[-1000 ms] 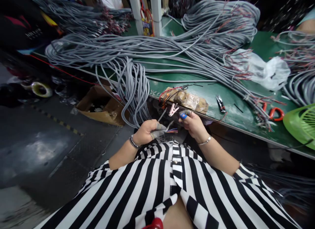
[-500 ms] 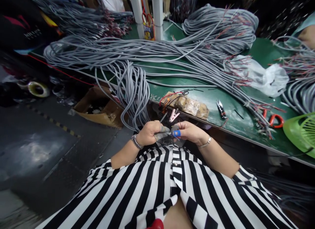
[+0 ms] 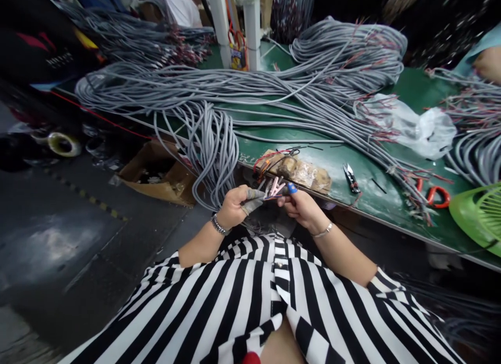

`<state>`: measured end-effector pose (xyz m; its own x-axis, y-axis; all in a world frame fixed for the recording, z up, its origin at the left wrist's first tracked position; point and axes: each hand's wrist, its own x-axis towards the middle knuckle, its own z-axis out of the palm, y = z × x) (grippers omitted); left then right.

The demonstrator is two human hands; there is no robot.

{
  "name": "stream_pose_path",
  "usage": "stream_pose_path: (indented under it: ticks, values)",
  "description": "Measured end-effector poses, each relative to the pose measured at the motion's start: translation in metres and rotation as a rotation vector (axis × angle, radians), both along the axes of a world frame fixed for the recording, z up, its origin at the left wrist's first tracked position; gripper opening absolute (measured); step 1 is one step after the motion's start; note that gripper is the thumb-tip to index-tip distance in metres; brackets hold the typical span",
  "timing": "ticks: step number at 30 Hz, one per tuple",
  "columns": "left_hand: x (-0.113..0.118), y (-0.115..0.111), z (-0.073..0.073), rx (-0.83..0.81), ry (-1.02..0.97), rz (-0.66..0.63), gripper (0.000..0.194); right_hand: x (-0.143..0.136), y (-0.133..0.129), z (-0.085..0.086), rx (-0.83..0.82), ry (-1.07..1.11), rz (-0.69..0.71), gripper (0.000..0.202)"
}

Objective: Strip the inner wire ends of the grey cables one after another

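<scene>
My left hand (image 3: 235, 205), with grey coverings on its thumb and finger, is closed in a pinch on the end of a grey cable. Thin coloured wires (image 3: 272, 198) stick out of that end toward the right. Opposite it, my right hand (image 3: 303, 210) has blue tape round the thumb and is closed on the tips of these wires. Just beyond the fingers is a pink clothespin (image 3: 277, 186) at the bench edge. Behind it lies a lumpy wooden block (image 3: 305, 172) wrapped in clear tape. The fingers partly hide the cable's end.
Bundled grey cables (image 3: 211, 85) spread over the green bench (image 3: 332, 158), some hanging over its edge. Snips (image 3: 351, 178), orange-handled scissors (image 3: 438, 196), a plastic bag (image 3: 430, 132) and a green fan (image 3: 479, 215) lie to the right. A cardboard box (image 3: 156, 173) stands at lower left.
My right hand has moved slightly right and up, its blue-taped thumb now raised away from my left fingers. The thin wires between the hands have come into view.
</scene>
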<state>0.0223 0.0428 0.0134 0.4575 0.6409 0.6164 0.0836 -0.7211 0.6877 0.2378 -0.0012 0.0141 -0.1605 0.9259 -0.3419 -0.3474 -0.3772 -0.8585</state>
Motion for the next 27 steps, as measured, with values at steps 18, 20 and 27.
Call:
stream_pose_path:
  ticks: [18, 20, 27]
  values:
    - [0.013, 0.013, -0.021, -0.075, 0.073, -0.042, 0.020, -0.024, 0.021, -0.012, 0.090, 0.008, -0.196, 0.060]
    - [0.013, 0.011, -0.022, -0.088, 0.071, -0.057, 0.020, -0.026, 0.022, -0.012, 0.085, -0.016, -0.244, 0.060]
    - [0.016, 0.008, -0.027, -0.077, 0.113, -0.068, 0.020, -0.030, 0.022, -0.010, 0.111, -0.012, -0.266, 0.060]
